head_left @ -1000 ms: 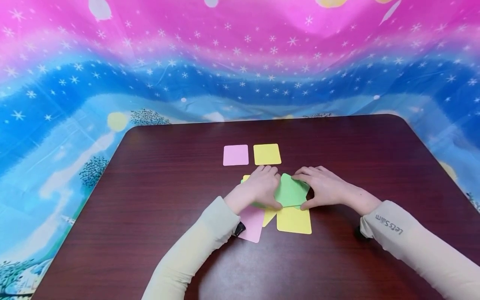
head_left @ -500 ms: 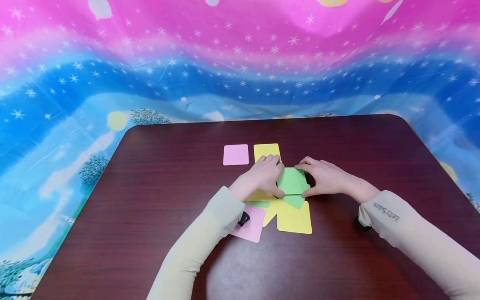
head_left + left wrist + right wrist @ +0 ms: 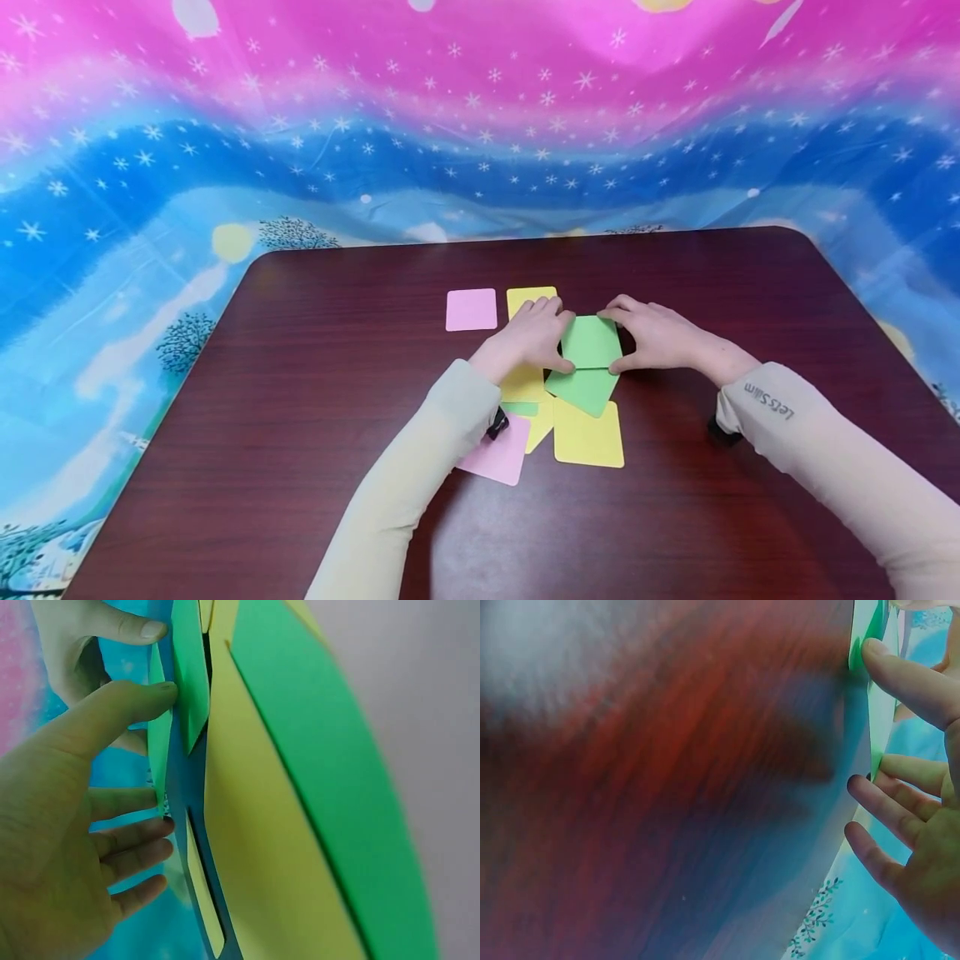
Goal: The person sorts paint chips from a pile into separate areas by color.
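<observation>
In the head view a green square card (image 3: 590, 342) is held between both hands. My left hand (image 3: 525, 340) grips its left side, thumb at the near corner and fingers at the far one. On the opposite side my right hand (image 3: 663, 335) grips it the same way. The left wrist view shows this card's edge-on sheet (image 3: 157, 724) standing off the tabletop, against the left thumb and fingers. A second green card (image 3: 585, 392) lies tilted just nearer. Behind the left hand, a yellow card (image 3: 528, 295) is partly hidden.
A pink card (image 3: 471, 310) lies flat at the back left of the dark wooden table (image 3: 337, 350). Nearer, overlapping cards include a yellow card (image 3: 588, 437), another yellow card (image 3: 525, 386) and a pink card (image 3: 501, 458). A patterned cloth (image 3: 480, 125) hangs behind.
Both hands have moved away from the person with the green card, toward the back cards. The tilted green card beneath has come into view, and the left hand now covers part of the back yellow card.
</observation>
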Demonstrator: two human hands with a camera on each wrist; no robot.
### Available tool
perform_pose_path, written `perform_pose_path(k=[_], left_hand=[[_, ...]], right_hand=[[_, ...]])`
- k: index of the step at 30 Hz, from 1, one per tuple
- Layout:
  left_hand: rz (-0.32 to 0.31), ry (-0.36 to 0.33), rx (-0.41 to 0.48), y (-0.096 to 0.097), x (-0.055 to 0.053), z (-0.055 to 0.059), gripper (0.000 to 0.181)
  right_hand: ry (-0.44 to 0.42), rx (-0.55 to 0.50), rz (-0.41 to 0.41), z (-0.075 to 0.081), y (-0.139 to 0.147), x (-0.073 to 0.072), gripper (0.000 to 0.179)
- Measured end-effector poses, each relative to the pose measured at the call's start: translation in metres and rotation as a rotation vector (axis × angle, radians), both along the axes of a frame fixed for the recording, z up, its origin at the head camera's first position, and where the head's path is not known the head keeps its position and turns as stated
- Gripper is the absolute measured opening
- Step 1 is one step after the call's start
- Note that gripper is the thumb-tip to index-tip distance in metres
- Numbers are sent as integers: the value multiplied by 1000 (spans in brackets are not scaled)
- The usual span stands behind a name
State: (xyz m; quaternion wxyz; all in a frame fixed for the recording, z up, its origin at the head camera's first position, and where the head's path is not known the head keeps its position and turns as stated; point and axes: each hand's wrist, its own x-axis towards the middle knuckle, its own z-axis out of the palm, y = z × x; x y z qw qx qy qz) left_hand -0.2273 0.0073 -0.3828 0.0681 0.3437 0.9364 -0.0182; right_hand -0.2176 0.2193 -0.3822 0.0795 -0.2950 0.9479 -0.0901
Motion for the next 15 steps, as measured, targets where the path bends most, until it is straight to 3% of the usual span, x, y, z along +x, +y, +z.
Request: perform_pose_path(k=[15], left_hand=[[58, 14, -6, 15, -18, -2, 64]], right_hand=[[0, 20, -32, 2, 8, -23, 78]])
